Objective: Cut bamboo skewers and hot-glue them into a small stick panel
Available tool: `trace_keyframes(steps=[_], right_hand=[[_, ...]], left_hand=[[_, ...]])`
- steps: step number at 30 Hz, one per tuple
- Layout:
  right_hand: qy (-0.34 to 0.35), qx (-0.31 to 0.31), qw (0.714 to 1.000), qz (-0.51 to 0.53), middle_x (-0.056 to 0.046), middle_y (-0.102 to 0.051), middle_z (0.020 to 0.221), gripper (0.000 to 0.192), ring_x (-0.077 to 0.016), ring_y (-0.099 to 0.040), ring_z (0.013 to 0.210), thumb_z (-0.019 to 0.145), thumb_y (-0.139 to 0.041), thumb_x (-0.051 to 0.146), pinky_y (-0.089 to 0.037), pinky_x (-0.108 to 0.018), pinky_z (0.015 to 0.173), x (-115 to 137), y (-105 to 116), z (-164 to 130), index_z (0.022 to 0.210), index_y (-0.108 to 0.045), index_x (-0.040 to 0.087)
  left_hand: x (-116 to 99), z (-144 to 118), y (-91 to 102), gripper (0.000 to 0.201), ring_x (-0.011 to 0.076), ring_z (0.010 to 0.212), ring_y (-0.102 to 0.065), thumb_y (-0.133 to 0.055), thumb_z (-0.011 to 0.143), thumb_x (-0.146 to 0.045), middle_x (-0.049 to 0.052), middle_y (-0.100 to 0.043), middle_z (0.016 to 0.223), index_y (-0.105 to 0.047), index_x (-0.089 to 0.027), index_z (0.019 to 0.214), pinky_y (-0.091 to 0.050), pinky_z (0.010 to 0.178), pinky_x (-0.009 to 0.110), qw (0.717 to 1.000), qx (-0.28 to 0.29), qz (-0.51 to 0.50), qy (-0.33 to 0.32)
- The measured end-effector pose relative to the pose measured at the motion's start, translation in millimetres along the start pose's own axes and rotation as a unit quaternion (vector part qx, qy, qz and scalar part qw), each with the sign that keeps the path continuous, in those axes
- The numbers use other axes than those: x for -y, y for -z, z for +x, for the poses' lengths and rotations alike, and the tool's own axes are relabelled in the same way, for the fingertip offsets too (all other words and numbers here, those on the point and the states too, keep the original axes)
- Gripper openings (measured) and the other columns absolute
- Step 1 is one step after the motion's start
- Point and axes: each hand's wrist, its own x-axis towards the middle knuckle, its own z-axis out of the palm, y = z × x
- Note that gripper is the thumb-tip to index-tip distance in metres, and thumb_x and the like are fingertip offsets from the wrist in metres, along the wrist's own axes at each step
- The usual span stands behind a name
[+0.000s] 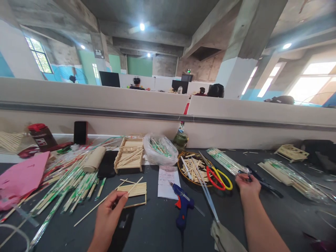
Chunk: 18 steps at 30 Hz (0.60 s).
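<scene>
My left hand (111,206) pinches a thin wooden stick (135,184) between thumb and fingertips. The stick slants above a small panel of wooden sticks (139,189) with a partly framed lower edge. On the right, my right hand (248,183) has its fingers curled at a dark long-handled tool (266,183), whose kind I cannot make out. A packet of wrapped sticks (227,161) lies just beyond that hand. Between the hands, a blue glue gun (183,206) rests on the table beside a printed paper sheet (168,182).
A basket of short sticks (194,164) holds scissors (219,176) with red and yellow handles. Behind stand a stick-built model (129,154) and a plastic bag (160,150). Wrapped chopsticks (65,182) crowd the left; more packets (296,178) lie right. A low partition (105,96) borders the table.
</scene>
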Motion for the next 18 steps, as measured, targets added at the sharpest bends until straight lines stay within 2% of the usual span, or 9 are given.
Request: trace_keyframes(steps=[3, 6, 10, 13, 14, 15, 17, 18], right_hand=[[0.007, -0.066, 0.997, -0.033, 0.011, -0.03, 0.052, 0.018, -0.0032, -0.03, 0.028, 0.085, -0.036, 0.012, -0.031, -0.011, 0.026, -2.8, -1.9, -2.2, 0.07, -0.032, 0.021], [0.055, -0.128, 0.987, -0.074, 0.012, -0.029, 0.047, 0.022, -0.0048, -0.027, 0.025, 0.08, -0.042, 0.009, -0.025, -0.012, 0.023, -6.8, -5.1, -9.2, 0.069, -0.03, 0.023], [0.126, -0.144, 0.975, -0.116, 0.011, -0.036, 0.044, 0.022, -0.0065, -0.032, 0.025, 0.075, -0.049, 0.01, -0.025, -0.015, 0.023, -8.9, -15.9, -29.6, 0.065, -0.034, 0.023], [0.171, -0.085, 0.97, -0.152, 0.011, -0.035, 0.039, 0.021, -0.0075, -0.034, 0.026, 0.071, -0.056, 0.015, -0.023, -0.017, 0.023, -8.8, -35.3, -59.7, 0.061, -0.039, 0.021], [0.193, -0.034, 0.964, -0.177, 0.011, -0.034, 0.037, 0.019, -0.0078, -0.034, 0.026, 0.07, -0.058, 0.018, -0.023, -0.018, 0.023, -9.1, -44.2, -74.1, 0.061, -0.042, 0.021], [0.214, 0.02, 0.956, -0.198, 0.011, -0.033, 0.036, 0.016, -0.0078, -0.033, 0.025, 0.07, -0.059, 0.021, -0.023, -0.019, 0.024, -9.9, -53.9, -91.1, 0.061, -0.046, 0.02], [0.227, 0.09, 0.945, -0.22, 0.012, -0.033, 0.035, 0.015, -0.0061, -0.03, 0.025, 0.069, -0.061, 0.026, -0.024, -0.018, 0.026, -13.8, -73.9, -132.5, 0.063, -0.05, 0.018], [0.225, 0.119, 0.939, -0.233, 0.011, -0.035, 0.037, 0.016, -0.0066, -0.034, 0.026, 0.069, -0.062, 0.027, -0.026, -0.019, 0.027, -17.2, -83.1, -156.3, 0.063, -0.051, 0.018]], left_hand=[[-0.5, 0.0, 0.3, 0.037, 0.017, 0.067, -0.054, -0.064, 0.07, -0.054, 0.002, -0.061, 0.07, -0.07, -0.018, 0.074, -0.041, 0.058, 0.023, 1.0, 0.003, -0.002, 0.005], [-2.2, -0.6, -0.4, 0.036, 0.0172, 0.068, -0.054, -0.063, 0.071, -0.054, 0.002, -0.062, 0.071, -0.069, -0.018, 0.075, -0.041, 0.06, 0.024, 1.0, 0.01, -0.009, 0.012], [-5.7, -2.2, -1.1, 0.035, 0.0164, 0.068, -0.052, -0.063, 0.073, -0.052, 0.001, -0.061, 0.072, -0.069, -0.018, 0.075, -0.039, 0.06, 0.023, 1.0, 0.008, -0.012, 0.016], [-7.4, -2.8, 0.2, 0.036, 0.0164, 0.069, -0.053, -0.064, 0.072, -0.052, 0.002, -0.061, 0.073, -0.07, -0.018, 0.079, -0.04, 0.061, 0.023, 0.999, 0.001, -0.037, 0.012], [-7.9, -2.7, 1.3, 0.036, 0.0164, 0.07, -0.053, -0.064, 0.072, -0.052, 0.002, -0.061, 0.073, -0.071, -0.018, 0.081, -0.04, 0.061, 0.023, 0.999, -0.004, -0.048, 0.009], [-8.4, -2.5, 2.8, 0.037, 0.0163, 0.07, -0.053, -0.065, 0.071, -0.052, 0.002, -0.061, 0.073, -0.071, -0.017, 0.082, -0.04, 0.062, 0.023, 0.998, -0.011, -0.057, 0.008], [-9.7, -1.9, 7.0, 0.038, 0.0162, 0.071, -0.053, -0.066, 0.07, -0.052, 0.002, -0.061, 0.073, -0.071, -0.017, 0.082, -0.04, 0.063, 0.023, 0.997, -0.022, -0.071, 0.007], [-10.5, -1.6, 9.8, 0.038, 0.016, 0.07, -0.053, -0.066, 0.07, -0.052, 0.002, -0.061, 0.073, -0.071, -0.017, 0.082, -0.04, 0.063, 0.024, 0.996, -0.027, -0.079, 0.009]])
